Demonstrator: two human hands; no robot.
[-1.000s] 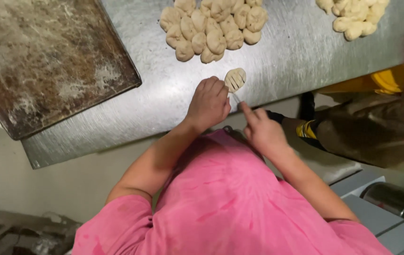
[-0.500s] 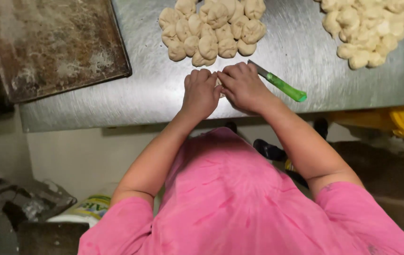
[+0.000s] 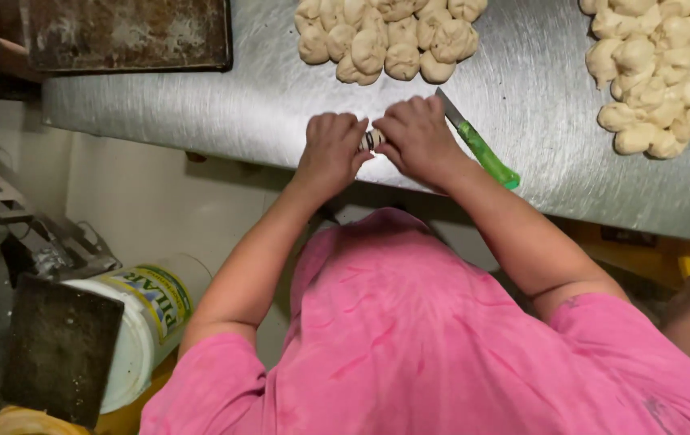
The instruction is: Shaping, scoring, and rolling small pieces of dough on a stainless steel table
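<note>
Head view: a steel table (image 3: 224, 113) carries a dark baking tray (image 3: 127, 32) at the far left, one pile of dough pieces (image 3: 389, 36) straight ahead and a bigger pile (image 3: 667, 72) to the right. The left hand (image 3: 330, 149) and right hand (image 3: 417, 137), now closer to the table edge than half a second ago, pinch a small dough piece (image 3: 373, 139) between them, seemingly to shape it. The green-handled knife (image 3: 480, 145) lies beside the right wrist, within reach.

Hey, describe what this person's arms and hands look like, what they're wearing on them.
Both arms are bare from the upper arm down; short pink sleeves of a pink T-shirt end above the elbows. The left hand and right hand wear no gloves. No watch or bracelet shows on either wrist; whether there are rings cannot be told.
</note>
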